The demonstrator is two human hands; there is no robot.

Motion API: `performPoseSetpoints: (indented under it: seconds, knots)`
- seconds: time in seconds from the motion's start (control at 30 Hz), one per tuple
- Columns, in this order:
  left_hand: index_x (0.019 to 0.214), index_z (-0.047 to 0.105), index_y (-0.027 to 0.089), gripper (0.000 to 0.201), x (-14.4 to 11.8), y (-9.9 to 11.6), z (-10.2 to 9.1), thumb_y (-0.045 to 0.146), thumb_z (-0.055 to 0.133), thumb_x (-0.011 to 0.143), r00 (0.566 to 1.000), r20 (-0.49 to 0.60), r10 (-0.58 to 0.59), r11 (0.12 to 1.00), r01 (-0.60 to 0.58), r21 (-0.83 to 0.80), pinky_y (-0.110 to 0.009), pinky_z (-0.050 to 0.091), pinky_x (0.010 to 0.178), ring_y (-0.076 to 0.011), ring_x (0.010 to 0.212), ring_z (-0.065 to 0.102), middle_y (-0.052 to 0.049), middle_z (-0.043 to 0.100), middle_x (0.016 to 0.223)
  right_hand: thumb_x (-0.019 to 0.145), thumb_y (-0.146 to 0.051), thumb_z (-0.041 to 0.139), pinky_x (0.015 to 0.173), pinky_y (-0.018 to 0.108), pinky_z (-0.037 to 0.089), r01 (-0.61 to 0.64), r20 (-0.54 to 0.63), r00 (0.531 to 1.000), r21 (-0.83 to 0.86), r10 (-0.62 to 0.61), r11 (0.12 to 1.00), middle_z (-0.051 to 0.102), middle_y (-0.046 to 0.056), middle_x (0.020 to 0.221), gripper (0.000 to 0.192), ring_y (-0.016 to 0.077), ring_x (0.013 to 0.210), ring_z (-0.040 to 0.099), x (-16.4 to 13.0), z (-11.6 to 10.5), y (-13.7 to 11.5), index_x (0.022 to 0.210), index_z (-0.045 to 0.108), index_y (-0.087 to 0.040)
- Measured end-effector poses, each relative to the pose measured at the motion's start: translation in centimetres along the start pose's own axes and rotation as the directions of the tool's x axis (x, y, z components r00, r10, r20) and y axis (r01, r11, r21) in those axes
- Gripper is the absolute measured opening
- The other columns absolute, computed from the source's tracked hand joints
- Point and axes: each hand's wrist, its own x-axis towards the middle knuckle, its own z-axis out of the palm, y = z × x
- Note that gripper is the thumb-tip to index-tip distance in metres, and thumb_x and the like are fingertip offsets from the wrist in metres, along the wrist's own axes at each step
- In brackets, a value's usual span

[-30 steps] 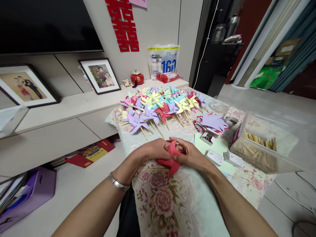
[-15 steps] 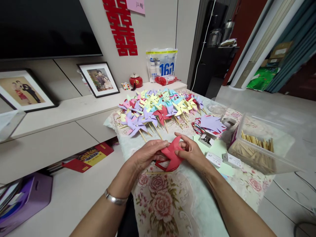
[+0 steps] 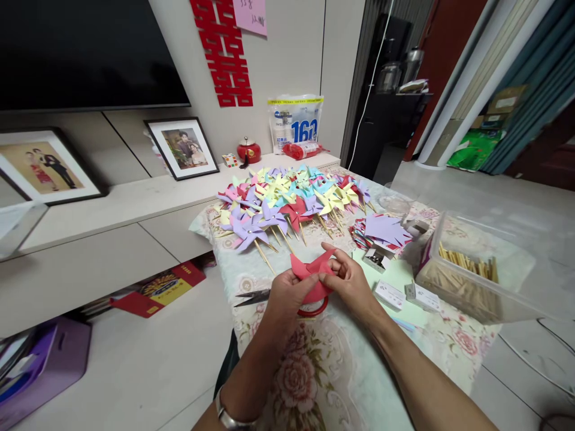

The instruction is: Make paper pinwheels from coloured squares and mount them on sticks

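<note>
Between my two hands is a red paper pinwheel (image 3: 315, 270), its blades partly folded in toward the middle. My left hand (image 3: 291, 294) pinches its left side, and the fingers of my right hand (image 3: 345, 272) press on its right side. Scissors (image 3: 252, 297) with a red handle lie on the cloth under my left hand, blades pointing left. Beyond my hands, finished pinwheels (image 3: 294, 200) in purple, yellow, blue, pink and red lie in a heap on sticks. Cut paper pieces (image 3: 387, 229), purple on top, are stacked to the right.
A small open box (image 3: 376, 258) of dark fasteners and small white boxes (image 3: 390, 294) stand right of my hand. Farther right is a clear plastic bin (image 3: 467, 293) of sticks. A flowered cloth (image 3: 309, 377) covers the table; a framed photo (image 3: 183, 148) leans on the cabinet behind.
My left hand has moved right and turned, shifting its grip along the red pinwheel and uncovering the scissor blades. The paper's near blade is folded inward now. My right hand stays close to its place.
</note>
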Motion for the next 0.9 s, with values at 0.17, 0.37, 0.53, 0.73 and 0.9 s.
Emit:
performPoseSetpoints:
  seconds: [0.17,0.37,0.53,0.73,0.9]
  knots:
    - [0.083,0.076,0.013,0.03,0.1,-0.1,-0.4,0.034,0.083,0.063,1.0,-0.011,0.01,0.999,-0.009,0.033,-0.028,0.048,0.066,-0.0166,0.064,0.063,-0.003,0.073,0.07,0.07,-0.028,0.075,0.061,0.027,0.039,-0.039,0.013,0.999,-0.006,0.039,0.999,0.063,-0.004,0.075,0.07,0.0122,0.061,0.056,0.1,-0.1,0.0,0.133,0.048,-0.016]
    - [0.08,0.076,0.012,0.031,0.5,0.7,-1.4,0.033,0.084,0.059,1.0,-0.017,-0.023,1.0,0.023,0.01,-0.028,0.048,0.065,-0.0169,0.06,0.063,-0.004,0.072,0.065,0.071,-0.031,0.078,0.064,0.029,0.046,0.007,0.014,1.0,-0.036,-0.006,0.999,0.065,0.0,0.082,0.065,0.0143,0.067,0.06,0.4,-0.6,0.5,0.13,0.053,-0.019]
    - [0.078,0.075,0.013,0.03,0.5,2.1,-2.4,0.034,0.084,0.059,0.999,0.024,-0.039,0.999,0.039,-0.016,-0.027,0.049,0.067,-0.0156,0.062,0.063,-0.005,0.073,0.068,0.075,-0.027,0.076,0.073,0.033,0.05,0.205,0.004,0.978,-0.212,-0.209,0.955,0.065,0.006,0.102,0.06,0.0161,0.081,0.06,0.4,-0.6,1.0,0.132,0.057,-0.023]
    - [0.073,0.073,0.012,0.027,0.4,2.9,-3.7,0.032,0.086,0.059,0.995,0.043,-0.086,0.995,0.087,-0.037,-0.025,0.05,0.062,-0.014,0.058,0.061,-0.005,0.072,0.064,0.082,-0.021,0.071,0.078,0.033,0.051,0.4,0.117,0.915,-0.393,-0.386,0.828,0.06,0.007,0.119,0.05,0.0195,0.097,0.059,0.1,-0.8,0.5,0.13,0.062,-0.03]
    - [0.081,0.075,0.012,0.032,0.4,2.7,-4.0,0.033,0.085,0.06,0.992,0.093,-0.086,0.995,0.091,-0.049,-0.027,0.052,0.064,-0.0154,0.059,0.064,-0.006,0.074,0.07,0.085,-0.02,0.069,0.079,0.033,0.052,0.41,0.171,0.912,-0.384,-0.372,0.828,0.061,0.006,0.118,0.056,0.0181,0.092,0.06,0.2,-0.7,1.1,0.137,0.056,-0.032]
